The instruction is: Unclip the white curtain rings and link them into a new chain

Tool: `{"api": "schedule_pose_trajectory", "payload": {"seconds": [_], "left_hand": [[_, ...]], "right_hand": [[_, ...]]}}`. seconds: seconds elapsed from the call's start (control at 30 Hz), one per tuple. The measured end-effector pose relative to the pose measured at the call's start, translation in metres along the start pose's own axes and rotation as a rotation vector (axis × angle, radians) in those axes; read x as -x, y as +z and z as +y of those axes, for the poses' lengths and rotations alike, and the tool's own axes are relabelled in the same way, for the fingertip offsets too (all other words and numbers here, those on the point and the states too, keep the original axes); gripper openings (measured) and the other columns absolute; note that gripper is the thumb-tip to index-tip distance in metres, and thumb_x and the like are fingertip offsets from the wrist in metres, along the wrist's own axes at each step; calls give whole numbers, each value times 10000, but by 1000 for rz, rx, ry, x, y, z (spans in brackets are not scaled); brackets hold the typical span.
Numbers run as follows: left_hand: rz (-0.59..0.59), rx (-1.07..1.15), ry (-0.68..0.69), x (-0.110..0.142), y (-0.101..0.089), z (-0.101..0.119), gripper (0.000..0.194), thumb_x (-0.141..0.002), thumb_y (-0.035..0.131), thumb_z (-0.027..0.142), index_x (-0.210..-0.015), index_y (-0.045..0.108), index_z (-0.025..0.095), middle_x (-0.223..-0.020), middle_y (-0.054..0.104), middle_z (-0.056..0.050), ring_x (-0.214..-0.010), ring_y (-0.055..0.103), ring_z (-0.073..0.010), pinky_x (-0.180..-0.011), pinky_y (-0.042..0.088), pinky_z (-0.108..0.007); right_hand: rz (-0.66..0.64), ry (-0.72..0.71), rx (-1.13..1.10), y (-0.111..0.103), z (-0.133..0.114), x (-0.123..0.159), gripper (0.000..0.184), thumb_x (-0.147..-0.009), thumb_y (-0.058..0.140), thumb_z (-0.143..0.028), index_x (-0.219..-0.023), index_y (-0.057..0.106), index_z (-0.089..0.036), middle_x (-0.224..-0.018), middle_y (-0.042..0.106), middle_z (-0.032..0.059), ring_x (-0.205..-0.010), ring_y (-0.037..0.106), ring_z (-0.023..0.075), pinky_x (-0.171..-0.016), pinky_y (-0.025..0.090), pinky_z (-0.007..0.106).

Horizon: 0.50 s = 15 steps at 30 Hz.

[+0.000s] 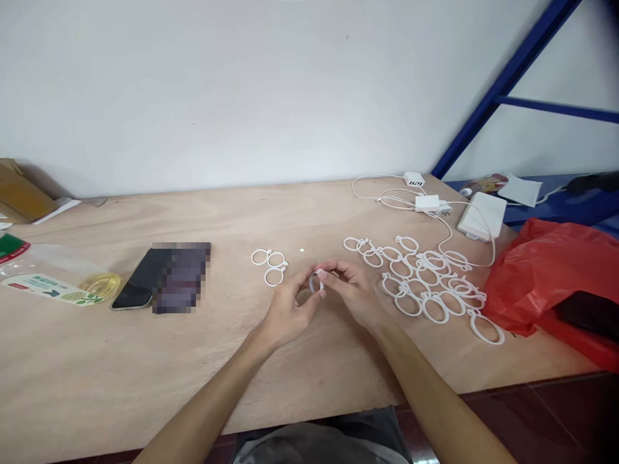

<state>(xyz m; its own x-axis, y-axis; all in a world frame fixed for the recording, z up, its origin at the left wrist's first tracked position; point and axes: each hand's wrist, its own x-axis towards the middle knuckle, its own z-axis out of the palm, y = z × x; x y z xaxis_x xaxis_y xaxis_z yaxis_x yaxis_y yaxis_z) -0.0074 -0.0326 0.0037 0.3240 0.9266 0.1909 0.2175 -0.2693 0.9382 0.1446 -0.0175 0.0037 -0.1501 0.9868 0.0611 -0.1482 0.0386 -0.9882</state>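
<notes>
Both hands meet over the middle of the wooden table around one white plastic ring [315,281]. My left hand [289,308] grips the ring's lower left side between thumb and fingers. At its top, my right hand [347,287] pinches the small knob end, partly hidden by the fingertips. Left of the hands lie a few similar white rings [274,277], each with a small knob. To the right spreads a loose pile of several more white rings [428,276], some overlapping. A tiny white piece [302,250] lies just beyond my hands.
A phone [138,280] and a clear bottle [53,274] lie on the left, with a cardboard box [24,190] behind. White chargers and cables [427,203], a white box [482,216], a red plastic bag [546,270] and a blue metal frame [498,96] are at right.
</notes>
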Motion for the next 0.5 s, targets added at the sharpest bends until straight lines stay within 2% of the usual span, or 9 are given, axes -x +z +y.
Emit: {"api": "schedule_pose_trajectory", "payload": {"seconds": [0.13, 0.23, 0.33, 0.43, 0.5], "left_hand": [[-21, -78, 27, 2, 0, 1, 267, -890, 500, 241, -1114, 609, 142, -862, 629, -40, -779, 555, -161, -705, 452, -276], [-20, -130, 44, 2, -1, 6, 235, -899, 478, 247, -1050, 623, 139, -756, 581, -10, -683, 506, -138, -634, 415, -259], [-49, -174, 35, 0, -5, 10, 250, -894, 474, 240, -1080, 618, 153, -777, 600, -12, -694, 524, -145, -615, 419, -257], [-24, -318, 52, -3, -12, 6, 292, -864, 518, 241, -1134, 610, 176, -895, 657, -41, -795, 577, -178, -714, 470, -299], [24, -486, 101, -4, -15, 0, 320, -845, 539, 244, -1151, 608, 178, -990, 670, -74, -893, 592, -217, -842, 472, -372]], "right_hand": [[17, -14, 34, 2, 1, 0, 217, -771, 688, -403, -786, 671, -188, -737, 654, 4, -719, 584, 146, -701, 449, 283], [36, -22, 56, 4, 1, 1, 221, -781, 666, -404, -772, 667, -183, -730, 656, 12, -711, 584, 154, -689, 450, 291], [114, -72, 120, 6, 2, 0, 187, -768, 670, -374, -773, 675, -186, -758, 668, 23, -723, 595, 167, -687, 458, 302], [214, -202, 363, 3, 3, -1, 163, -786, 638, -346, -747, 686, -196, -748, 659, 35, -723, 581, 182, -684, 454, 319], [352, -287, 629, -6, 4, -3, 160, -812, 597, -320, -759, 690, -201, -762, 647, 51, -771, 569, 203, -742, 446, 346]]}}
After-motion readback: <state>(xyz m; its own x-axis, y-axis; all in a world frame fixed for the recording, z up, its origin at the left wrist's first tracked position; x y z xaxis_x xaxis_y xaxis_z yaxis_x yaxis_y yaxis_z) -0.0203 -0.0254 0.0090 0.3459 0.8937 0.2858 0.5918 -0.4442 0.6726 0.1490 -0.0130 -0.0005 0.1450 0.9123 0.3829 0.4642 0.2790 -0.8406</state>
